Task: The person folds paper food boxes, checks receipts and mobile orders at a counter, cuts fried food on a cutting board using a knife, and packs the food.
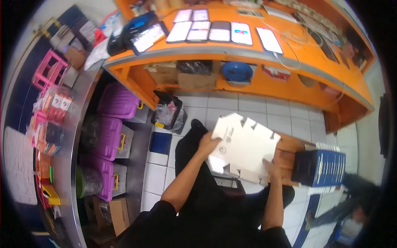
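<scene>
A flat white cardboard box blank [248, 144] with notched flaps lies over my lap, its small dark print toward the left. My left hand [209, 144] grips its left edge, with the thumb on top. At the lower right edge, my right hand [271, 169] is closed on the cardboard, fingers partly hidden. More white card shows beneath the blank at its lower left. Just right of my right hand, a stack of dark blue boxes [318, 167] stands on a brown wooden bench [284, 155].
An orange counter [198, 51] ahead carries several lit phones [242, 33] and cables. Below stands a small black bin [167, 113] with plastic waste. Purple-lidded tubs [109, 138] sit under the metal shelf [78, 120] at left. Another person [351, 206] is at the lower right.
</scene>
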A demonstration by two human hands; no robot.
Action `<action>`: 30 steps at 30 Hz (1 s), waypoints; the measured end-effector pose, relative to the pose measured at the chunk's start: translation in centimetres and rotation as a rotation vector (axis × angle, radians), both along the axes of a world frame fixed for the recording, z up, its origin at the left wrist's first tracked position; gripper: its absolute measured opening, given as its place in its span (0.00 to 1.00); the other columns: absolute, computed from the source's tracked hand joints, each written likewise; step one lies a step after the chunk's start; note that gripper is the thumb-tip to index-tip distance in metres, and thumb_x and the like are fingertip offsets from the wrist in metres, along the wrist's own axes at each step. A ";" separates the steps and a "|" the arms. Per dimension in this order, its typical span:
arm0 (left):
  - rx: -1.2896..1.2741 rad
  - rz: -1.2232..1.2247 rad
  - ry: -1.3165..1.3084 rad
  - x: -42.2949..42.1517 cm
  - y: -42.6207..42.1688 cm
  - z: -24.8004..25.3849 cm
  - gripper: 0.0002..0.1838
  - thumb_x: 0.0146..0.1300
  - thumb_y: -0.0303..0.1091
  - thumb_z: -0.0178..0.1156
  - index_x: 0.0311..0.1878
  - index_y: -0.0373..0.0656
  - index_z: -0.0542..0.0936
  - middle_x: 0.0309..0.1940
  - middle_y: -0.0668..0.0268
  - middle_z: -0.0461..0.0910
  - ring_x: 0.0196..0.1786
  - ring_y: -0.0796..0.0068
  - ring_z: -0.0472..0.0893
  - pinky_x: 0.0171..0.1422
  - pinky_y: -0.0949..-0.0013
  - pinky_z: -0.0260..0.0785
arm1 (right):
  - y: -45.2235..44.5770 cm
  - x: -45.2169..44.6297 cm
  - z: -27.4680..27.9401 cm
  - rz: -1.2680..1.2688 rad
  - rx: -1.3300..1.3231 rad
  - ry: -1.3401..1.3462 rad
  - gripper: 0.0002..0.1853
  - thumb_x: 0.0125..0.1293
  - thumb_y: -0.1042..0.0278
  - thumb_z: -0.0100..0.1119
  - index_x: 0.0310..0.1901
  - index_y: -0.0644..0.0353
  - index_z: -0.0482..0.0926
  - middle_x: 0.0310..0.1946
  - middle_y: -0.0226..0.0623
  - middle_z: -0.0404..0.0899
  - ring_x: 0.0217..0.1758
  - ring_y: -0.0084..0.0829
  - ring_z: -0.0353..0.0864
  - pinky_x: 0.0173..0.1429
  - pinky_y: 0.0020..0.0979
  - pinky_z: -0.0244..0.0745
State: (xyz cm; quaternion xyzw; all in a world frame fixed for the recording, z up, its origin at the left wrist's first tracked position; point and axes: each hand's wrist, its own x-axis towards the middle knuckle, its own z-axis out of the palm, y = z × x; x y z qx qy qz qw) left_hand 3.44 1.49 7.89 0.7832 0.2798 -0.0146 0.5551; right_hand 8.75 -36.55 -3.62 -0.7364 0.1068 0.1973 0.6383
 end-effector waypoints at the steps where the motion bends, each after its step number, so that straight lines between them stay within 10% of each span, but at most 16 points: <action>1: -0.007 0.011 -0.043 -0.3 -0.3 1.5 0.21 0.59 0.38 0.67 0.48 0.29 0.81 0.42 0.50 0.85 0.45 0.60 0.85 0.50 0.62 0.76 | 0.3 0.0 0.5 0.004 -0.070 -0.009 0.33 0.57 0.63 0.74 0.61 0.72 0.74 0.54 0.46 0.81 0.53 0.37 0.82 0.55 0.37 0.78; 7: -0.628 -0.023 0.002 -2.0 0.1 2.7 0.21 0.66 0.34 0.65 0.57 0.29 0.79 0.48 0.56 0.84 0.47 0.69 0.83 0.52 0.66 0.75 | 1.0 -0.6 11.3 0.097 -0.186 -0.057 0.29 0.56 0.72 0.73 0.59 0.69 0.74 0.46 0.45 0.83 0.45 0.32 0.84 0.49 0.32 0.81; 30: -0.300 -0.453 -0.252 -7.7 -9.7 15.0 0.13 0.67 0.33 0.66 0.45 0.31 0.85 0.33 0.60 0.88 0.35 0.80 0.84 0.40 0.71 0.76 | 6.1 -3.5 12.6 -0.061 -0.759 -0.398 0.26 0.58 0.60 0.71 0.49 0.69 0.71 0.41 0.62 0.82 0.46 0.55 0.84 0.49 0.47 0.77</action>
